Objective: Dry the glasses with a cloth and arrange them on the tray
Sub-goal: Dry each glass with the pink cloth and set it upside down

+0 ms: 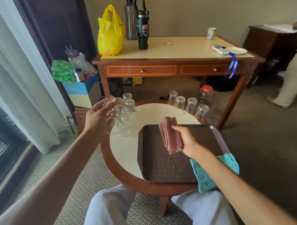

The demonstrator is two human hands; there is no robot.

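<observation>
Both hands were raised above the round desk. The left hand held a clear glass tilted on its side over the desk's far left edge, fingers and thumb curled loosely round it. The right hand gripped a folded pink cloth just above the far part of the brown tray, well apart from the glass.

The tray lay on the near right part of the desk, with water droplets scattered on its surface. A teal cloth hung over the desk's near right edge beside the tray's corner. A cluster of upturned glasses stood at the far left edge below the left hand. A row of four upturned glasses lined the far right edge, and a red-lidded jar stood just behind it.
</observation>
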